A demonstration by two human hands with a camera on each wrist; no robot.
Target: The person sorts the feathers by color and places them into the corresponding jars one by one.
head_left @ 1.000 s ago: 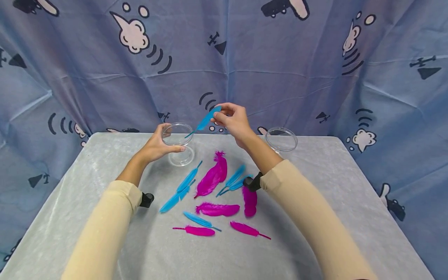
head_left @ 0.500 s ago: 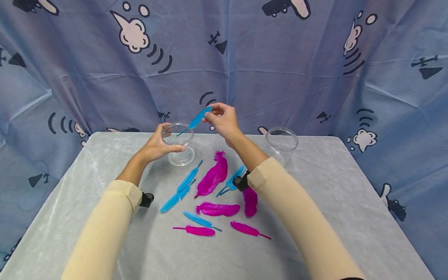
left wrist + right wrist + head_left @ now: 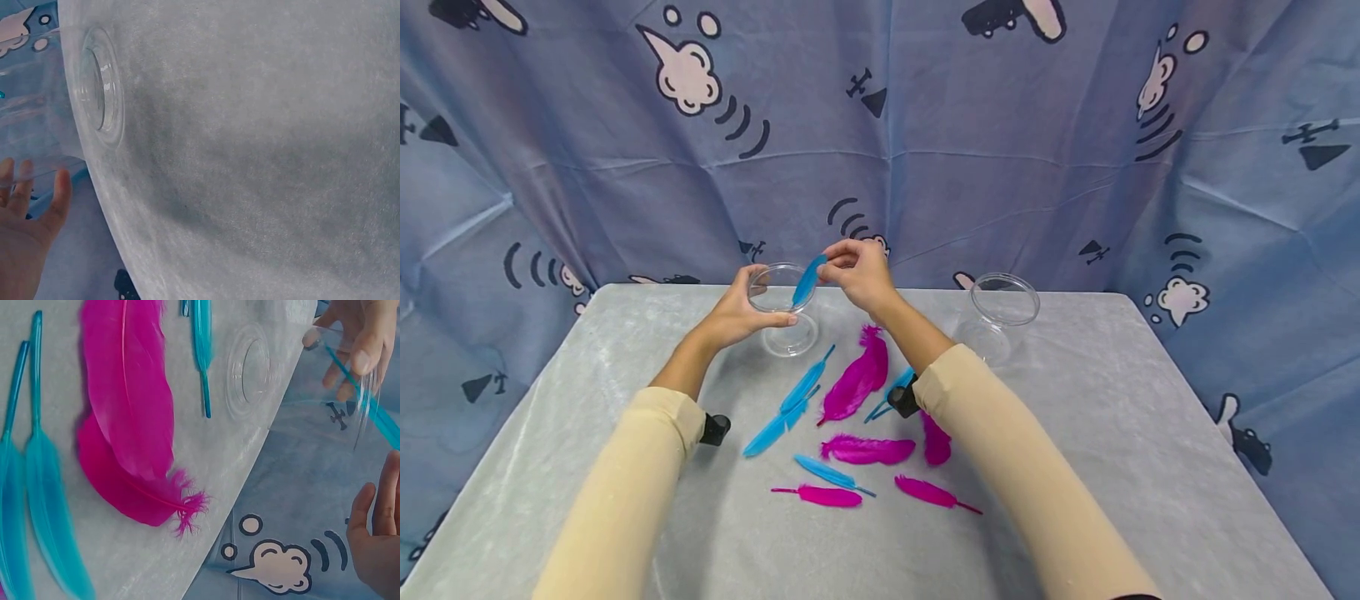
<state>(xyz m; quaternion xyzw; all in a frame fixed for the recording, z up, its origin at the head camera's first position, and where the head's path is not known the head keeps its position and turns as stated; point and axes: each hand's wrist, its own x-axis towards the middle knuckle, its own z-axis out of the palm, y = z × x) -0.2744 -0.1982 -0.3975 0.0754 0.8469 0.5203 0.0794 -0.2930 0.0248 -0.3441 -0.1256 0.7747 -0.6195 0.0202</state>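
Note:
My left hand (image 3: 737, 313) grips a clear plastic jar (image 3: 790, 337) around its upper part, thumb in front and fingers behind. The jar stands upright near the table's back edge, open at the top. Between thumb and fingertips, my right hand (image 3: 863, 273) pinches a blue feather (image 3: 807, 282) by its vane end. Its quill points down inside the jar, and the vane crosses the rim. In the right wrist view the quill of the blue feather (image 3: 382, 424) shows through the jar wall. The left wrist view has the jar's round base (image 3: 103, 90) on the table.
Magenta feathers (image 3: 857, 377) and more blue feathers (image 3: 781, 429) lie scattered over the middle of the grey table (image 3: 760, 550). A second clear jar (image 3: 1004, 312) stands at the back right. Behind the table hangs a blue patterned curtain (image 3: 955, 192).
My right hand has moved left and then down, bringing the blue feather from beside the jar's rim into its mouth, quill first. The left hand and jar have stayed put.

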